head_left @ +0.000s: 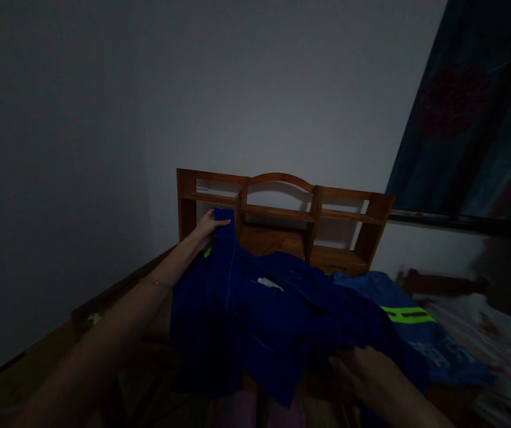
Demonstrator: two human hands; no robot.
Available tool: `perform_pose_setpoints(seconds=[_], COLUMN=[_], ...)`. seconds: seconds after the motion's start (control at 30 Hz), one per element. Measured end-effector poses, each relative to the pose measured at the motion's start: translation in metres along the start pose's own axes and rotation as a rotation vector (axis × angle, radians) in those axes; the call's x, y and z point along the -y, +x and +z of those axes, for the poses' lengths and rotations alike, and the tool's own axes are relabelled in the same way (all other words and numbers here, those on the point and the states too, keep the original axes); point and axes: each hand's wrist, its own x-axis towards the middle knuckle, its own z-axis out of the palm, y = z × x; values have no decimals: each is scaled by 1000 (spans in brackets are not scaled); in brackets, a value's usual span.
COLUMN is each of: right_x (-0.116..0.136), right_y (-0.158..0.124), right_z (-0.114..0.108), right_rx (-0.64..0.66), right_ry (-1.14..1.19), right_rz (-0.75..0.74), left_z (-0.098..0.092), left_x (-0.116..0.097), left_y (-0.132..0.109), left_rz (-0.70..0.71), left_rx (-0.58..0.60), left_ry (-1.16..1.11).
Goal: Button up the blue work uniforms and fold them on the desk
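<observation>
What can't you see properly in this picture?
In the head view:
Right hand: blurred and dark, so its grip is unclear.
White patch on the dark blue garment: too small to identify.
Left hand: the garment hides some fingers.
Pale writing on the lighter blue cloth: too dim to read.

A dark blue jacket (282,312) is spread loosely, rumpled, in front of and partly over the wooden desk (273,241). One part stands raised at the left; lower edges hang down in uneven points. A white label (270,284) shows near its middle, and a small yellow-green patch (208,252), apparently the jacket's own in this dimness, at upper left.
</observation>
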Motion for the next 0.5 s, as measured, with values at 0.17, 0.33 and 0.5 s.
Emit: perform_pose_setpoints(seconds=[0.17, 0.33, 0.5], right_x=[41, 72, 90], right_y=[-8, 35, 118], right_z=[-32, -36, -2], right_rx=[-147, -183, -168], right_ry=[-453, -471, -463], right_rz=[-65, -195, -239], left_z=[16, 31, 24], left_x=[-19, -64, -109], left_y=[-16, -45, -80], left_rz=[95, 143, 130], left_rx=[127, 377, 468], left_ry=[277, 492, 675])
